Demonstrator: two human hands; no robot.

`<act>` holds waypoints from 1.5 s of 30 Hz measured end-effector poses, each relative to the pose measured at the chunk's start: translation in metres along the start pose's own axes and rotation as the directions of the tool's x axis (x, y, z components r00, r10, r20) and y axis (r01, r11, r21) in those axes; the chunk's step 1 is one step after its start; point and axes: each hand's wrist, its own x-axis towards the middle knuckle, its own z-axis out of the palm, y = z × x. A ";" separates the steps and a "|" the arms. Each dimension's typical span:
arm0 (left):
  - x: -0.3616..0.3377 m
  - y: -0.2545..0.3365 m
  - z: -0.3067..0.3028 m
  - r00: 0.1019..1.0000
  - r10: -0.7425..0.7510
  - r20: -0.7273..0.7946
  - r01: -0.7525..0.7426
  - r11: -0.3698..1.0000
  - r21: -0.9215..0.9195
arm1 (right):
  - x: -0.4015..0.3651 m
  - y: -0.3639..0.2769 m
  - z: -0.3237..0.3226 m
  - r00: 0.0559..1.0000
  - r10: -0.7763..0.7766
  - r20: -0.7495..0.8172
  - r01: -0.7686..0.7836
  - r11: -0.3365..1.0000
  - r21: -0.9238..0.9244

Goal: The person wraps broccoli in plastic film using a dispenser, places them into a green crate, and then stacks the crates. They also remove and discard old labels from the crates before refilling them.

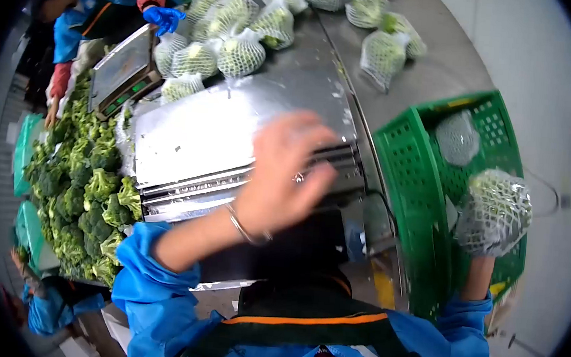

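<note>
- My blue sleeves (pixel 148 298) and dark apron (pixel 289 301), edged in orange — the foreground.
- My left hand (pixel 287 168), blurred: forearm slanting up and inward from the sleeve, bracelet (pixel 241 227) at the wrist, fingers parted and thumb set away from them, nothing in the grasp. It appears in front of the metal plate (pixel 202 128).
- My right hand (pixel 482 262): arm raised at the right, wrist beneath the net-wrapped head (pixel 495 212), which overlaps the green crate (pixel 404 158) in view. The head hides my fingers — I cannot tell how they are closed.
- Inside the crate, a second netted piece (pixel 457 138), beyond the head at my right hand.
- Left of the plate, loose broccoli (pixel 88 213), heaped.
- Beyond the plate, a cluster of netted heads (pixel 241 54), several touching; others (pixel 384 55) lie on the worktop (pixel 435 66) farther right.
- Upper left, a scale (pixel 123 65) with a green display; near it, a co-worker's blue-gloved hand (pixel 164 18) beside the cluster.
</note>
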 end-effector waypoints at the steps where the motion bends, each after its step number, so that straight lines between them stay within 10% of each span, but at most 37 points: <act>1: 0.014 -0.037 -0.006 0.992 0.021 -0.125 -0.004 0.991 0.134 | 0.023 -0.001 -0.017 1.000 0.009 -0.029 -0.010 1.000 -0.012; 6: 0.049 -0.261 -0.046 0.959 -0.213 -0.187 0.274 0.869 0.413 | 0.148 0.102 -0.136 0.965 0.098 -0.245 -0.115 0.992 -0.055; 7: 0.054 -0.289 -0.048 0.925 -0.370 -0.081 0.376 0.867 0.327 | 0.164 0.129 -0.148 0.972 -0.183 -0.146 0.142 0.958 -0.250; 8: 0.058 -0.314 -0.044 0.902 -0.432 0.014 0.388 0.824 0.414 | 0.183 0.129 -0.116 0.888 0.238 -0.393 -0.150 0.959 0.241; 10: 0.065 -0.366 -0.034 0.832 -0.539 0.132 0.420 0.767 0.485 | 0.215 0.150 -0.135 0.827 0.164 -0.538 0.017 0.949 0.315; 13: 0.081 -0.385 -0.005 0.770 -0.570 0.288 0.447 0.803 0.394 | 0.199 0.120 -0.125 0.680 -0.100 -0.726 -0.175 0.940 -0.293; 14: 0.085 -0.393 0.002 0.762 -0.564 0.319 0.425 0.806 0.412 | 0.203 0.116 -0.145 0.499 -0.293 -0.816 -0.248 0.854 -0.458; 16: 0.091 -0.396 0.020 0.711 -0.642 0.287 0.375 0.691 0.618 | 0.224 0.103 -0.172 0.581 -0.714 -0.390 -0.071 0.432 -0.899; 18: 0.101 -0.383 0.033 0.652 -0.725 0.221 0.406 0.580 0.706 | 0.248 0.071 -0.183 0.638 -0.757 -0.143 -0.038 0.155 -0.987; 21: 0.101 -0.395 0.039 0.717 -0.667 0.201 0.388 0.622 0.681 | 0.257 0.031 -0.239 0.543 -0.699 -0.466 -0.035 0.536 -0.844; 23: 0.101 -0.388 0.046 0.786 -0.606 0.125 0.371 0.623 0.689 | 0.242 0.020 -0.245 0.749 -0.640 -0.171 -0.123 0.119 -0.985; 25: 0.106 -0.386 0.048 0.800 -0.590 0.104 0.369 0.622 0.690 | 0.215 0.040 -0.173 0.695 -0.717 0.058 -0.243 -0.311 -0.919; 29: 0.101 -0.374 0.045 0.855 -0.508 0.109 0.327 0.689 0.647 | 0.178 0.101 -0.053 0.894 -0.122 0.431 0.395 -0.240 -0.887; 37: 0.081 -0.262 -0.028 0.955 -0.289 -0.074 0.292 0.857 0.425 | 0.173 0.090 -0.065 0.887 -0.268 0.376 0.299 -0.287 -0.910; 41: 0.058 -0.177 -0.105 0.997 0.023 0.076 -0.057 0.872 0.485 | 0.186 0.075 -0.104 0.932 -0.243 0.268 0.221 -0.201 -0.954; 43: 0.030 -0.143 -0.123 0.979 0.089 0.182 -0.170 0.848 0.502 | 0.200 0.041 -0.126 0.933 -0.079 0.351 0.297 -0.380 -0.876; 45: -0.005 -0.122 -0.120 0.973 0.052 0.225 -0.162 0.846 0.508 | 0.190 0.019 -0.041 0.858 -0.191 0.477 0.406 -0.317 -0.857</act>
